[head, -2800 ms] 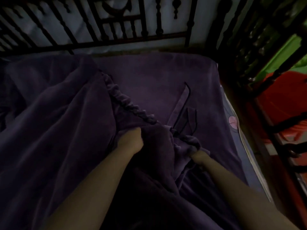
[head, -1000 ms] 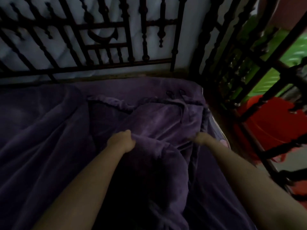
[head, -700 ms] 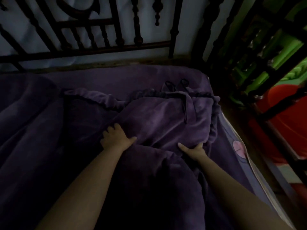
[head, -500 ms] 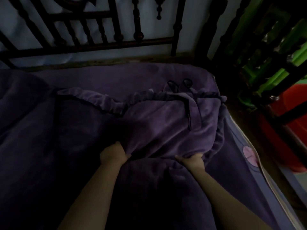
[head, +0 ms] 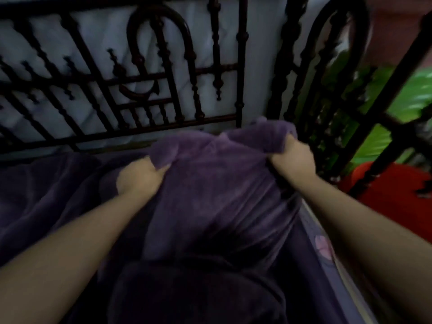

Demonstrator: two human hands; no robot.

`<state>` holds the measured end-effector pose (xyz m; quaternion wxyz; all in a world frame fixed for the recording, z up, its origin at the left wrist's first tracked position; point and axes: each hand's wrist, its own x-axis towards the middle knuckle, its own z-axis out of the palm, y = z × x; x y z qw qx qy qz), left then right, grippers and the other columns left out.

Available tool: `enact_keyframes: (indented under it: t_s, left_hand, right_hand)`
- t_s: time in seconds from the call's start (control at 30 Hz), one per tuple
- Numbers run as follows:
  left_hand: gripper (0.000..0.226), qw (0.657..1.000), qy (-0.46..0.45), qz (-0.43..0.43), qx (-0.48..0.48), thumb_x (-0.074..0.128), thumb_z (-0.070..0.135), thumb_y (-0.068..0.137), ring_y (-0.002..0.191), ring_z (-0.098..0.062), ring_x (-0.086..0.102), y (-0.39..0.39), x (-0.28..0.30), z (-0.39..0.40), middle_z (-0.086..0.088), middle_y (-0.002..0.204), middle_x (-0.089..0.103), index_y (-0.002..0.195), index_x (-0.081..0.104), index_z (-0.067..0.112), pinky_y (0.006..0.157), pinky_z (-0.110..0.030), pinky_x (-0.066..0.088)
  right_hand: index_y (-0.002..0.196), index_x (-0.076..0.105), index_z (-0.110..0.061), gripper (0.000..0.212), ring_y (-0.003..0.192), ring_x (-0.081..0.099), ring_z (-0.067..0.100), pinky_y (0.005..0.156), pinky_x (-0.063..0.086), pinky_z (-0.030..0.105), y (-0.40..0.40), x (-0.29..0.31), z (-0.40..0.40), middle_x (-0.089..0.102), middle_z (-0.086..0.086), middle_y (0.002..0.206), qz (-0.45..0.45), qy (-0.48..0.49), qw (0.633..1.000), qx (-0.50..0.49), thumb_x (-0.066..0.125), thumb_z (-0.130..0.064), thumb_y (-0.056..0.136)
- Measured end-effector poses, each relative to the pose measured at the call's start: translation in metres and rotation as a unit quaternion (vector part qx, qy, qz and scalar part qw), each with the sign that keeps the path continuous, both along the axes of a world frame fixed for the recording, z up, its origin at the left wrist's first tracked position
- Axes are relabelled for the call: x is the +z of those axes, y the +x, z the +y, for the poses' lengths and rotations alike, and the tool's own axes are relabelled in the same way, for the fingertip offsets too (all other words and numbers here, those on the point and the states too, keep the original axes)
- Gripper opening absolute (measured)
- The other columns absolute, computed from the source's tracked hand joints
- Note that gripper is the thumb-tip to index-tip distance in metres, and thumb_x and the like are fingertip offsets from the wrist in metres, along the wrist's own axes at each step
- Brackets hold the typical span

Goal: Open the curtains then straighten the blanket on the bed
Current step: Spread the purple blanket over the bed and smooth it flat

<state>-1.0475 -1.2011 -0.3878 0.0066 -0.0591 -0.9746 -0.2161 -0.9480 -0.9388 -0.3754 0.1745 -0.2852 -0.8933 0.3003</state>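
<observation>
A dark purple plush blanket lies bunched over the bed. My left hand grips a fold of it at the middle, fingers curled into the cloth. My right hand grips the blanket's raised edge near the bed's far right corner, and the cloth is stretched and lifted between the two hands. The rest of the blanket spreads in loose folds to the left and towards me. No curtains are in view.
A dark ornate metal bed rail runs along the far side against a pale wall. A second rail stands at the right, with a red object and green shapes beyond it. A patterned sheet edge shows at the right.
Both hands have lifted the blanket edge up and pushed it towards the far rail. Half a second ago they were gripping it low on the bed, nearer to me.
</observation>
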Motion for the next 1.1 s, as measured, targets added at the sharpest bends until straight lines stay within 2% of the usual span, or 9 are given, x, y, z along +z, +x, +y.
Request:
enact_keyframes:
  t_s: [0.17,0.3,0.4,0.47,0.5,0.6,0.67,0.83,1.1]
  left_hand:
    - [0.057,0.986,0.087,0.134,0.056,0.039,0.052,0.090,0.099,-0.041,0.059,-0.018,0.068,0.050,-0.026,0.110,0.064,0.107,0.060,0.002,0.078,-0.039,0.046]
    - [0.052,0.977,0.093,0.185,0.055,0.041,0.043,0.093,0.092,-0.042,0.061,-0.058,0.069,0.089,-0.030,0.102,0.065,0.097,0.059,-0.006,0.066,-0.036,0.039]
    - [0.044,0.990,0.130,0.057,-0.002,0.041,0.031,0.095,0.118,-0.042,0.048,-0.085,0.019,0.121,-0.028,0.131,0.049,0.127,0.042,0.000,0.093,-0.044,0.040]
    - [0.058,0.988,0.114,-0.030,-0.098,0.041,0.025,0.095,0.141,-0.033,0.019,-0.090,-0.023,0.141,-0.016,0.154,0.019,0.145,0.015,0.011,0.114,-0.046,0.020]
    - [0.064,0.986,0.073,-0.059,-0.137,0.041,0.025,0.096,0.145,-0.028,0.005,-0.090,-0.054,0.152,-0.008,0.158,0.007,0.148,0.005,0.017,0.117,-0.046,0.010]
    - [0.062,0.966,-0.082,-0.113,-0.216,0.034,0.030,0.097,0.146,-0.023,-0.006,-0.080,-0.131,0.168,-0.001,0.159,-0.001,0.148,-0.002,0.024,0.117,-0.047,0.001]
    - [0.059,0.944,-0.164,-0.153,-0.243,0.029,0.034,0.097,0.145,-0.023,-0.008,-0.067,-0.178,0.167,-0.001,0.159,-0.002,0.148,0.002,0.024,0.117,-0.049,-0.001]
    - [0.074,0.910,-0.272,-0.142,-0.278,0.030,0.056,0.089,0.143,-0.023,-0.019,-0.059,-0.256,0.150,-0.002,0.157,-0.015,0.147,-0.004,0.024,0.114,-0.051,-0.012]
    - [0.067,0.921,-0.215,-0.177,-0.273,0.027,0.052,0.093,0.146,-0.021,-0.007,-0.055,-0.327,0.140,-0.001,0.158,-0.011,0.147,-0.003,0.025,0.117,-0.044,0.000]
  right_hand:
    - [0.123,0.043,-0.011,0.047,0.099,0.057,0.046,0.078,0.048,0.044,-0.021,0.119,0.042,0.060,0.026,0.111,0.087,0.162,0.983,-0.009,0.054,-0.023,0.079]
    - [0.126,0.038,-0.010,0.054,0.099,0.057,0.048,0.076,0.048,0.046,-0.058,0.130,0.078,0.059,0.027,0.113,0.135,0.235,0.961,-0.060,0.056,-0.029,0.079]
    - [0.142,0.016,-0.009,0.080,0.120,0.043,0.044,0.093,0.040,0.052,-0.090,0.060,0.103,0.044,0.027,0.132,0.026,0.187,0.973,-0.136,0.061,-0.035,0.080]
    - [0.145,0.003,-0.011,0.085,0.135,0.022,0.042,0.105,0.026,0.058,-0.093,-0.001,0.105,0.024,0.028,0.146,-0.107,0.133,0.968,-0.183,0.056,-0.039,0.084]
    - [0.145,0.002,-0.012,0.080,0.139,0.012,0.041,0.108,0.019,0.060,-0.094,-0.042,0.101,0.016,0.026,0.150,-0.174,0.135,0.960,-0.172,0.050,-0.040,0.087]
    - [0.145,0.011,-0.019,0.061,0.143,-0.006,0.034,0.110,0.007,0.063,-0.085,-0.151,0.072,0.004,0.014,0.156,-0.307,0.130,0.942,-0.022,0.034,-0.042,0.093]
    - [0.145,0.010,-0.026,0.059,0.143,-0.011,0.031,0.110,0.001,0.064,-0.073,-0.217,0.039,-0.002,0.009,0.157,-0.361,0.071,0.927,0.067,0.028,-0.047,0.093]
    - [0.143,-0.008,-0.036,0.068,0.142,-0.018,0.025,0.106,-0.007,0.069,-0.053,-0.323,0.010,-0.020,-0.002,0.155,-0.388,0.018,0.914,0.116,0.025,-0.061,0.088]
    - [0.138,-0.009,-0.044,0.078,0.140,-0.022,0.022,0.100,-0.018,0.070,-0.056,-0.380,0.022,-0.020,-0.008,0.155,-0.288,0.053,0.950,0.113,0.014,-0.075,0.070]
